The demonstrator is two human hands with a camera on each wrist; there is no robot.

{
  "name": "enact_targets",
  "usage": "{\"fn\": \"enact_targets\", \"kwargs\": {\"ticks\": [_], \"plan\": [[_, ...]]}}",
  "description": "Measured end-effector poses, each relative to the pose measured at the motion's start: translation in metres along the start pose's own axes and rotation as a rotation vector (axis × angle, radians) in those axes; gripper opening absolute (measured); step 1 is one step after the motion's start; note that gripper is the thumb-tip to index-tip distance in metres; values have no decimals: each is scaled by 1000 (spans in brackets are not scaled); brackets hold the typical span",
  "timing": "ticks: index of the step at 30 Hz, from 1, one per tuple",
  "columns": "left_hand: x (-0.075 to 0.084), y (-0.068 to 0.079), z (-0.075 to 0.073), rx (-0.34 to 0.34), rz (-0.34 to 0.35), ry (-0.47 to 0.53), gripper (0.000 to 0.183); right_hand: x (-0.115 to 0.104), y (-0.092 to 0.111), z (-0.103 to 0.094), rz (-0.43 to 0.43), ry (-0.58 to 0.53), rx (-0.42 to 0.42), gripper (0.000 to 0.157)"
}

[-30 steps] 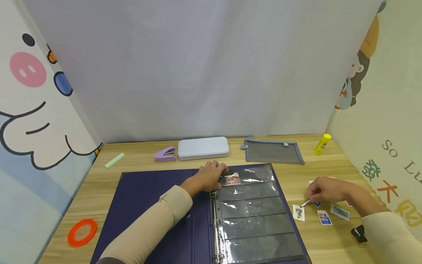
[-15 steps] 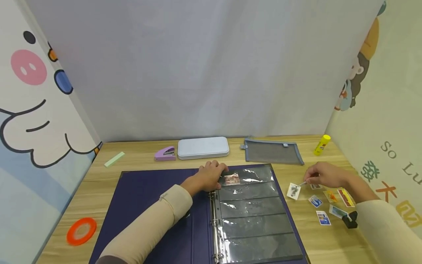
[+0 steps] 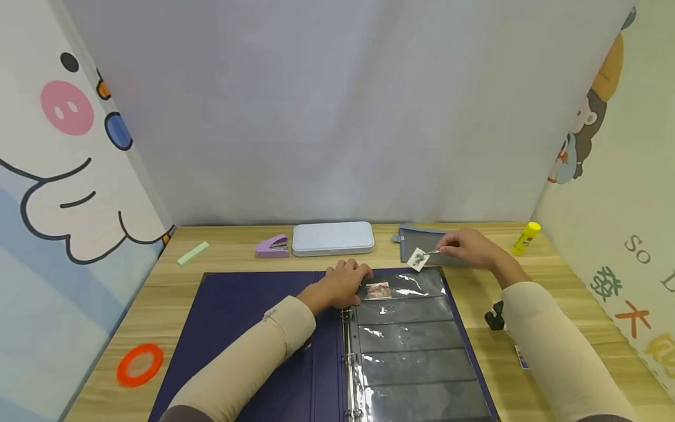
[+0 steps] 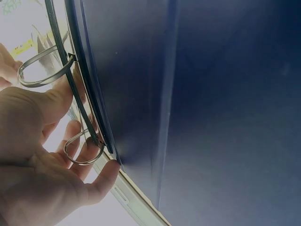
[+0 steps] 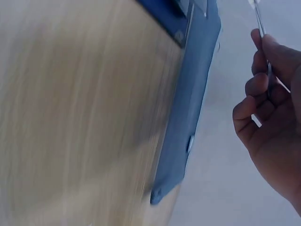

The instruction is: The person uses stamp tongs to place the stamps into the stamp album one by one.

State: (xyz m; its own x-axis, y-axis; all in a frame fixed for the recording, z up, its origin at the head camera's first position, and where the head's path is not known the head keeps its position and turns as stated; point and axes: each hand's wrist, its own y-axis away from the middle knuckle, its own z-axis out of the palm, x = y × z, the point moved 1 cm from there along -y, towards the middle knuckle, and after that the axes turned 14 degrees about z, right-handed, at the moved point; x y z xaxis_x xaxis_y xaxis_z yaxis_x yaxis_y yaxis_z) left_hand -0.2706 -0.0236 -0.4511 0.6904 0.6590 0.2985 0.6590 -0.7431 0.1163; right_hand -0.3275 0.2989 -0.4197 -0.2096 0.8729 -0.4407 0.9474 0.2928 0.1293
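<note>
A dark blue ring binder (image 3: 263, 334) lies spread on the table, its black page of clear pockets (image 3: 416, 340) on the right side. One reddish stamp (image 3: 378, 291) shows in the top pocket row. My left hand (image 3: 343, 284) rests at that page's upper left corner, thumb and fingers spread beside the metal rings (image 4: 84, 148). Between the fingers of my right hand (image 3: 466, 247) are thin metal tweezers (image 3: 433, 252). Their tips hold a white stamp with a dark drawing (image 3: 418, 259), off the table behind the page's top edge.
Along the back stand a purple stapler (image 3: 272, 247), a pale tin case (image 3: 333, 238), a grey mesh pouch (image 3: 411, 239) and a yellow glue stick (image 3: 526, 238). Orange tape (image 3: 139, 364) lies left. A small black object (image 3: 494, 316) sits beside my right sleeve, which covers most loose stamps.
My right hand has lifted the white stamp off the table with the tweezers and carried it left and back, over the mesh pouch. My left hand has stayed on the page.
</note>
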Motion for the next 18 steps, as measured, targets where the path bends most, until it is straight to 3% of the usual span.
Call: {"fn": "enact_targets", "kwargs": {"ticks": [3,7,12,18], "plan": [[1,-1,0,-4,-6,-8,58,-8,-12,8,-43,67,6,14],[1,-1,1,-1,-3,-15,58,-18,-19,15,-69,156,-56,11],[1,-1,1,-3,-2,-20,58,-26,-18,20,-63,229,-144,11],[1,0,1,2,-3,-28,57,-35,-12,24,-118,284,-135,9]]}}
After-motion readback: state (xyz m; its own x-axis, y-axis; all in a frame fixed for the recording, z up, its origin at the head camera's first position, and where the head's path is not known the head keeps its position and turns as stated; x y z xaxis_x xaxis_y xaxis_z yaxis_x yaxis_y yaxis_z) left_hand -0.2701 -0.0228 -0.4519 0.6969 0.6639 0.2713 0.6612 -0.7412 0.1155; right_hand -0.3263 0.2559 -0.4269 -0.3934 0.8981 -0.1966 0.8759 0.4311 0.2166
